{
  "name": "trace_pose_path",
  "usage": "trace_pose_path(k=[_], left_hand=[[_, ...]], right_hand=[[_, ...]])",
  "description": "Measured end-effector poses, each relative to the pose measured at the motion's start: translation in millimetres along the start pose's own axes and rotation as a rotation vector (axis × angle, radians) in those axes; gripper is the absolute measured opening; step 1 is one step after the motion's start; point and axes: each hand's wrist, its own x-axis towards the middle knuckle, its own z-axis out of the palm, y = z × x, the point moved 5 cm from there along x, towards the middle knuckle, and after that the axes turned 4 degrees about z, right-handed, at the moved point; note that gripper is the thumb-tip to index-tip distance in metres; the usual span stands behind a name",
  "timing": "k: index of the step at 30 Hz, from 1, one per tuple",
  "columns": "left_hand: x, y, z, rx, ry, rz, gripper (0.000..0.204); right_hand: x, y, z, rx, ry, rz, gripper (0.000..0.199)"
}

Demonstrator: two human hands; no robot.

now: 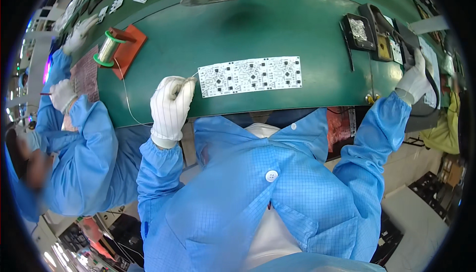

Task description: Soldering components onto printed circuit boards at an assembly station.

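The left hand [171, 104], in a white glove, pinches the free end of thin solder wire [125, 91] just beside the left end of a white circuit board panel [250, 75] lying flat on the green counter [277, 29]. The wire runs back to a green spool [108, 49] on an orange stand. It looks light and limp, easily kinked, best gripped close to its tip. The right hand [414, 81] is curled around a dark soldering iron handle [410, 54] at the counter's right edge.
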Motion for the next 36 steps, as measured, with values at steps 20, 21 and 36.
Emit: trace_pose_path(k=[20,21,36], left_hand=[[-1.7,11.6,26.3,0.004,0.024,-0.398,0.041],[0.6,14.7,27.6,-0.027,0.075,-0.367,0.043],[-8.4,36.8,69.2,-1.719,0.453,-0.666,0.041]], right_hand=[[-216.1,-26.2,71.9,-0.547,-0.789,-0.877,0.049],[-224.7,-25.9,69.6,-0.482,-0.762,-0.832,0.054],[-214.0,-64.6,56.6,0.511,-1.018,0.505,0.059]])
